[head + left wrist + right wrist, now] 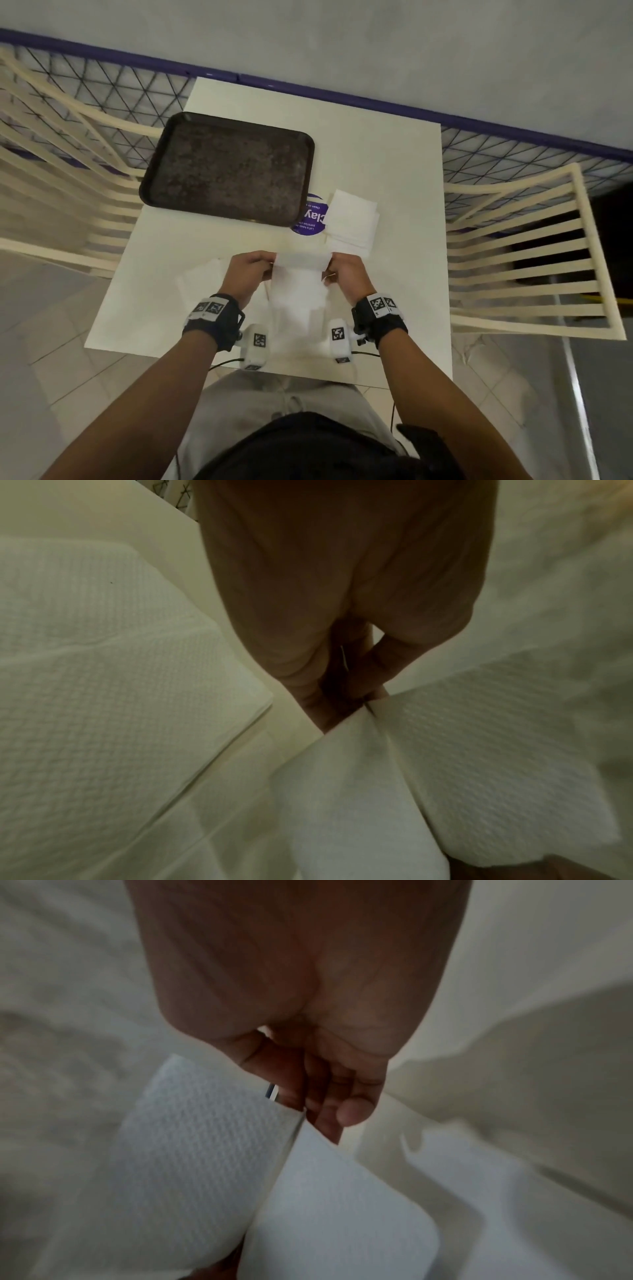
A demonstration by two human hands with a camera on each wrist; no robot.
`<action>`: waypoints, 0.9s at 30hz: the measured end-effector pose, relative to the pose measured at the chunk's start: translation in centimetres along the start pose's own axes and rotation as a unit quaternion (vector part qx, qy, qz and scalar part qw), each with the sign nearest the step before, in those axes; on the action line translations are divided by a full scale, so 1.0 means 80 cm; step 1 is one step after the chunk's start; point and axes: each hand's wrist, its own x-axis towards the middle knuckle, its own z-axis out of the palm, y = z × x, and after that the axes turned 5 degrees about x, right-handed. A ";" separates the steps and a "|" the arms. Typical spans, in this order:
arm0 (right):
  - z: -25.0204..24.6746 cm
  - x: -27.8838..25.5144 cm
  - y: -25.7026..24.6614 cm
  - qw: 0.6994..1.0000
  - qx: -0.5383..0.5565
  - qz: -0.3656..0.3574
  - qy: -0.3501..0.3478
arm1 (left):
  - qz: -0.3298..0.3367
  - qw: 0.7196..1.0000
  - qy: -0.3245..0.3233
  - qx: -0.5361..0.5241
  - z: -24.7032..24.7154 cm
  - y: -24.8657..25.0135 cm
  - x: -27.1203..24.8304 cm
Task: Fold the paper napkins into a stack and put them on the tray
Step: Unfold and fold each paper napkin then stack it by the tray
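Note:
A white paper napkin (298, 281) hangs between my two hands above the near middle of the table, its top part bent over. My left hand (251, 270) pinches its left edge and my right hand (344, 274) pinches its right edge. The left wrist view shows my fingertips (356, 693) nipping the napkin (428, 777) at a fold. In the right wrist view my fingers (318, 1110) pinch the napkin (205, 1150) where two layers meet. A stack of folded napkins (351, 219) lies beyond my right hand. The dark brown tray (164, 185) sits at the far left, with nothing on it.
More flat white napkins (198, 281) lie on the white table (394, 164) left of my left hand, also in the left wrist view as a napkin (103, 669). A purple round sticker (313, 216) shows between tray and stack. Cream slatted chairs (520, 257) flank the table.

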 end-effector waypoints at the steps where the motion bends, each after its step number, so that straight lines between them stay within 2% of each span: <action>1: -0.001 0.000 -0.002 1.000 0.010 0.001 -0.007 | -0.001 1.000 0.006 -0.006 0.002 0.002 -0.002; 3: -0.003 -0.002 -0.004 1.000 0.025 -0.002 -0.017 | -0.007 1.000 0.013 -0.023 0.005 0.005 -0.003; 7: -0.007 0.000 0.004 0.997 -0.047 -0.057 -0.021 | -0.004 0.999 0.029 -0.036 0.010 0.006 -0.003; 12: -0.001 0.002 0.010 0.994 -0.064 -0.091 -0.010 | 0.009 0.998 0.053 0.041 0.004 -0.006 0.013; 14: 0.004 0.003 0.005 0.988 -0.107 -0.109 -0.011 | 0.019 0.996 0.053 0.071 0.003 -0.006 0.016; 17: 0.021 0.002 -0.007 0.964 -0.220 -0.146 -0.026 | 0.066 0.989 0.037 0.127 0.004 -0.001 0.014; 20: 0.042 0.006 -0.011 0.946 -0.271 -0.172 -0.036 | 0.122 0.976 0.023 0.178 0.001 0.001 0.013; 23: 0.054 0.008 -0.012 0.943 -0.280 -0.180 -0.024 | 0.160 0.962 0.031 0.217 -0.003 0.001 0.011; 27: 0.042 0.010 -0.011 0.956 -0.239 -0.167 0.023 | 0.181 0.957 0.065 0.217 -0.013 0.001 0.011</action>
